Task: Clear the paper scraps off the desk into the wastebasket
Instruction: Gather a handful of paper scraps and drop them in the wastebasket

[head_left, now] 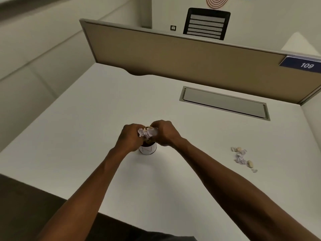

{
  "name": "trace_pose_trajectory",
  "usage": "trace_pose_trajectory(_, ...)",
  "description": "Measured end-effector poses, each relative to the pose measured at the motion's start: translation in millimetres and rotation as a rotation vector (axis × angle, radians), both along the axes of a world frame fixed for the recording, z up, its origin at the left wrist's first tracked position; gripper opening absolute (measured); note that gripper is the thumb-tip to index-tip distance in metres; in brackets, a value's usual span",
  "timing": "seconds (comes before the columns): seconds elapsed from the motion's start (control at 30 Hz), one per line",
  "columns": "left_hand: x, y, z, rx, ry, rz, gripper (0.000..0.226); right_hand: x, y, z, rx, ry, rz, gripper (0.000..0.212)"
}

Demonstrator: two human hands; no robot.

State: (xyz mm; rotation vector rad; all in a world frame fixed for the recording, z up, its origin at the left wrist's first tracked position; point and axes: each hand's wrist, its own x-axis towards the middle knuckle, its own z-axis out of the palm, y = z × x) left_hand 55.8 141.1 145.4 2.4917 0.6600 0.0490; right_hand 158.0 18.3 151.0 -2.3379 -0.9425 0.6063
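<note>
A small white wastebasket (148,150) stands on the white desk (86,119), its top mostly hidden behind my hands. My left hand (129,138) and my right hand (165,133) are cupped together just above its mouth, both closed on a bunch of crumpled white and tan paper scraps (147,132). A second small pile of paper scraps (242,158) lies loose on the desk, well to the right of the wastebasket and clear of both hands.
A tan partition panel (173,54) runs along the desk's far edge, with a blue "109" label (302,64) at its right end. A grey cable-tray flap (224,103) is set into the desk in front of it. A black chair back (206,23) shows beyond.
</note>
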Motion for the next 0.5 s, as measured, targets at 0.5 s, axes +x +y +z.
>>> trace_pose_trajectory(0.5, -19, 3, -29, -0.134, -0.232, 0.142, 0.049, -3, -3, -14, 0.109, -0.213, 0.070, 0.053)
